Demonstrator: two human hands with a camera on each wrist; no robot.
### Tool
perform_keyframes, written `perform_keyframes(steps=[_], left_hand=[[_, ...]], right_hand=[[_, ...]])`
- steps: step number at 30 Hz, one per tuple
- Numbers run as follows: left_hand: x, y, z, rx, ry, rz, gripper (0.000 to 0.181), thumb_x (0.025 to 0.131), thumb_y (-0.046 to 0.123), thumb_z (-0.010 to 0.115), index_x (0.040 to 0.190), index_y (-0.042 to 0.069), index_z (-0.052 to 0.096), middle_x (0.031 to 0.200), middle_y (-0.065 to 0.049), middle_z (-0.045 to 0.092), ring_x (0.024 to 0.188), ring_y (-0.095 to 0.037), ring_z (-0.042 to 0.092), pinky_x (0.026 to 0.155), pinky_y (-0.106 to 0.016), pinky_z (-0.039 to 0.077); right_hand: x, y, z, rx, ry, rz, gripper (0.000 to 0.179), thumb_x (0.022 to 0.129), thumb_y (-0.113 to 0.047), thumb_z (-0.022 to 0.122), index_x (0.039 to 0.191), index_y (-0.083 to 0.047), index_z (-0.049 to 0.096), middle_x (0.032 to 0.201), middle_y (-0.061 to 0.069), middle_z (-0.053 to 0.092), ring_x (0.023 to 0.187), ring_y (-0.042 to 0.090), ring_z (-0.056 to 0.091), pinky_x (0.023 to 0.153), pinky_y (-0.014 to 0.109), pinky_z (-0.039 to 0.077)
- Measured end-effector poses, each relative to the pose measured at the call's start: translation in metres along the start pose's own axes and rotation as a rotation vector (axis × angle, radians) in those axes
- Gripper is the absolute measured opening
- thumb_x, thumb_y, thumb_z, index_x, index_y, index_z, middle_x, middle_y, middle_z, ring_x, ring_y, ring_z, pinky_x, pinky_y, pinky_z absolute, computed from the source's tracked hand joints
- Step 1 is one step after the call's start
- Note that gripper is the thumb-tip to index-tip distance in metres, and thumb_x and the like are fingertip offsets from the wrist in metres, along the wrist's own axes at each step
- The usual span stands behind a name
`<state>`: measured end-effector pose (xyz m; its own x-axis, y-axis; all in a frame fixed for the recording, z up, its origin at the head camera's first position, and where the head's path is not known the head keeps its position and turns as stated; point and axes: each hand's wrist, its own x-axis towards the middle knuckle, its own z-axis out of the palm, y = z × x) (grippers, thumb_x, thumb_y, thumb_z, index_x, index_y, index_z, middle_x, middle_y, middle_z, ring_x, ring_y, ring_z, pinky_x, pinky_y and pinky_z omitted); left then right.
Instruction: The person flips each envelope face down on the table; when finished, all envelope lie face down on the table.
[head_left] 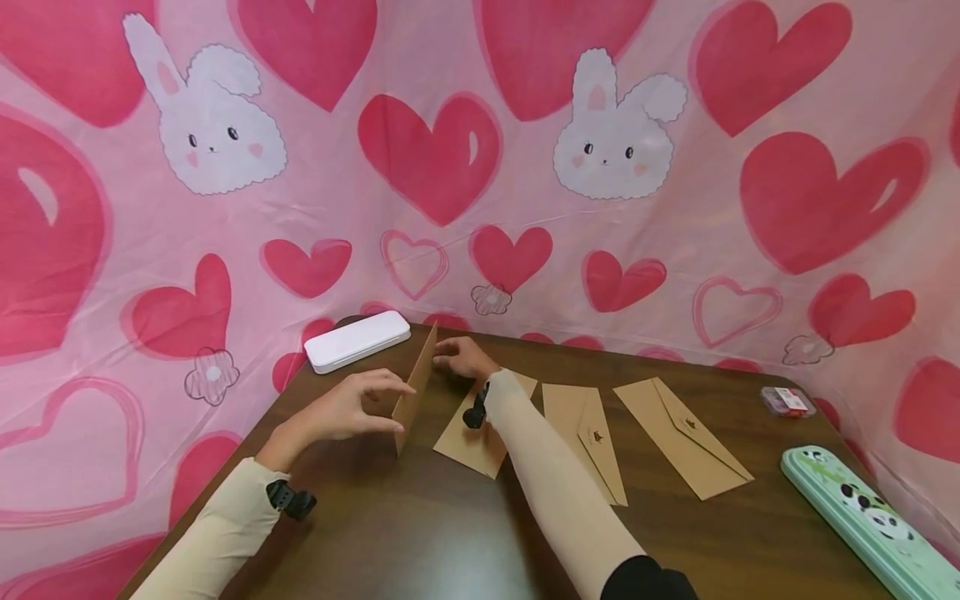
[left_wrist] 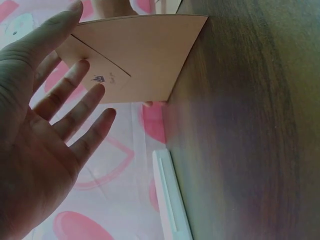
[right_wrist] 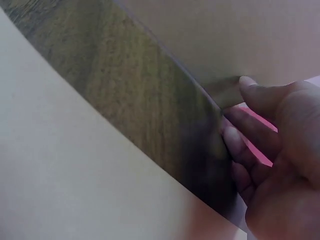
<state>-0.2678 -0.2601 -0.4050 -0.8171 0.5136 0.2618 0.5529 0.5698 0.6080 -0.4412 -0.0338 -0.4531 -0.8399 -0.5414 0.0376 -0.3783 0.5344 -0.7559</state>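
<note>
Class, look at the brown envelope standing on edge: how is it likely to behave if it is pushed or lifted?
The upright envelope should be light, since seen edge-on it looks paper-thin. It may flex under a push: one edge appears slightly bowed in the left wrist view. Standing on so narrow an edge, it would probably tip if left unsupported.

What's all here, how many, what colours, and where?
Upright envelope: one, tan, centre left
Flat envelopes: three, tan, centre to right
Plain case: one, white, far left
Panda case: one, green, right
Small box: one, reddish, far right
Table: one, brown, under them
Backdrop: one, pink with hearts, behind table
Sleeves: two, cream, foreground
Cloth: one, black, bottom edge
Straps: two, black, sleeve ends
Left hand: one, bare, at upright envelope
Right hand: one, bare, pinching upright envelope
</note>
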Motion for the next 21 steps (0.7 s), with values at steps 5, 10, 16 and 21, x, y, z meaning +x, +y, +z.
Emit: perform_keyframes(steps=[5,10,16,21], left_hand=[[-0.001,0.003,-0.005,0.033,0.021,-0.016,0.053,0.079,0.037,0.089,0.127,0.024,0.07,0.122,0.011,0.069,0.109,-0.018,0.063,0.091,-0.047,0.056],[-0.004,0.003,-0.016,0.054,0.067,-0.015,0.055,0.079,0.035,0.09,0.128,0.021,0.07,0.125,0.007,0.071,0.11,-0.012,0.062,0.09,-0.043,0.057],[-0.016,-0.003,-0.023,0.033,0.099,-0.071,0.059,0.078,0.03,0.09,0.132,0.015,0.07,0.131,-0.005,0.072,0.109,-0.016,0.063,0.087,-0.035,0.06],[-0.024,-0.014,-0.024,-0.027,0.077,-0.148,0.069,0.081,0.029,0.088,0.141,0.007,0.063,0.138,-0.016,0.067,0.102,-0.02,0.069,0.079,-0.029,0.061]], right_hand=[[0.0,0.002,-0.006,0.128,0.034,0.008,0.033,0.099,-0.012,0.068,0.13,-0.002,0.068,0.124,0.018,0.073,0.107,0.026,0.071,0.094,0.035,0.058],[0.001,0.001,-0.015,0.329,0.018,0.038,0.035,0.1,-0.005,0.065,0.134,0.002,0.064,0.125,0.023,0.071,0.107,0.03,0.074,0.093,0.037,0.06],[-0.007,-0.004,-0.034,0.437,0.057,0.112,0.032,0.097,-0.005,0.068,0.128,0.004,0.069,0.121,0.022,0.073,0.094,0.02,0.076,0.09,0.035,0.061],[-0.01,-0.004,-0.051,0.556,0.092,0.165,0.029,0.097,-0.008,0.069,0.124,0.003,0.072,0.114,0.014,0.076,0.082,0.009,0.071,0.074,0.026,0.054]])
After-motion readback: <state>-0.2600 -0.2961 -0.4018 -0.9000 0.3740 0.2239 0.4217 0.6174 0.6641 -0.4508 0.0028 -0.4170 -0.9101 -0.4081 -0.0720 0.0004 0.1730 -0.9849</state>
